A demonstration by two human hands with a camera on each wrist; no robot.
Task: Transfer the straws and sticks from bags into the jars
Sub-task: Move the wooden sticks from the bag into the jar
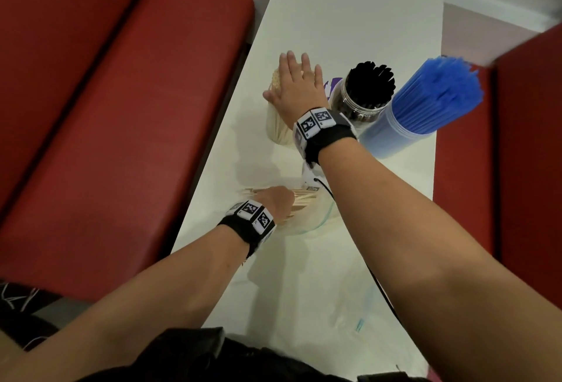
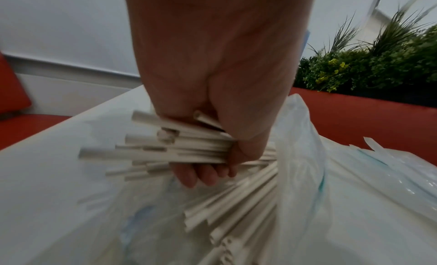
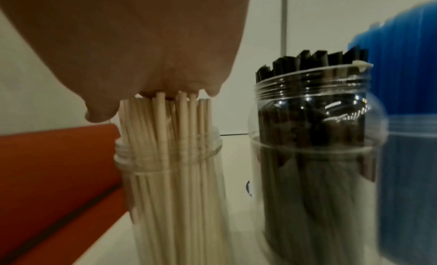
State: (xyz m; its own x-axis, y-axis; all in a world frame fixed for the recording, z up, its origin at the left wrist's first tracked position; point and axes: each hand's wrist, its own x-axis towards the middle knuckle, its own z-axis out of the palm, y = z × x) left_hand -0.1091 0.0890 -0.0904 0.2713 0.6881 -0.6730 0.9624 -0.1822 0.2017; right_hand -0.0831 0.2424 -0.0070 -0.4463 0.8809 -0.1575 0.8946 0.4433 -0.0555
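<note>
**Left fist on white straws, right palm flat on stick jar**

Your left hand [image 2: 212, 78] is fisted round a bundle of white paper straws [image 2: 165, 149], fingers [image 2: 203, 175] curled under them, thumb over the top. Bundle ends fan out to the left in the left wrist view. The fist sits at the mouth of a clear plastic bag [image 2: 307, 157], and more white straws [image 2: 236, 203] lie loose inside that bag below the hand. Bag lies on the white table [image 1: 349, 17], near edge, close to your body.

Your right hand [image 1: 296, 83] is flat, fingers straight and spread, palm pressing down on the tips of the pale wooden sticks [image 3: 170, 147]. Nothing gripped there. Sticks stand upright in a clear jar [image 3: 165, 153], packed fairly full, tips poking above the threaded neck and touching the palm. This jar is the leftmost of three, near the table's left edge.

Just beside it to the right: clear jar [image 3: 312, 119] of black straws [image 1: 369, 82], tops just above the rim. Right of that, touching or nearly touching it, a taller clear container [image 1: 392, 135] stuffed with blue straws [image 1: 438, 93], which stick out well past its rim and lean right.

Both wrists carry black bands with marker tags [image 1: 313, 121]. Red bench seat [image 1: 106, 108] on the left of the table, red panel [image 1: 532, 138] on the right. Green plants [image 2: 378, 67] behind a red ledge in the left wrist view.
</note>
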